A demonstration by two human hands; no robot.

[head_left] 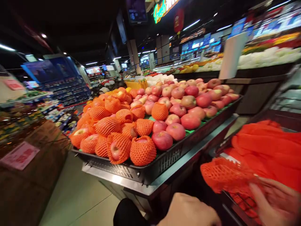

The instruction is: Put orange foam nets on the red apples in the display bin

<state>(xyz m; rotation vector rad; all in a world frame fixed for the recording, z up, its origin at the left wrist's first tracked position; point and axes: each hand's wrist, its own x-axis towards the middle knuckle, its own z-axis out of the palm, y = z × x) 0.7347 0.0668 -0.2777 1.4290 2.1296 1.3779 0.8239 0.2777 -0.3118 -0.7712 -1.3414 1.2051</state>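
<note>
A black crate (164,161) on a steel stand holds many red apples (176,131), some bare and some wrapped in orange foam nets (142,150). At the lower right my right hand (274,202) pinches an empty orange foam net (223,174) over a heap of more orange nets (268,147) in a cart. My left hand (188,212) shows from the back at the bottom edge, in front of the stand; its fingers are hidden.
A cardboard display with a pink sign (20,155) stands at the left, with an aisle of pale floor (77,194) between it and the stand. Behind are more produce bins, a white sign board (231,56) and shelves.
</note>
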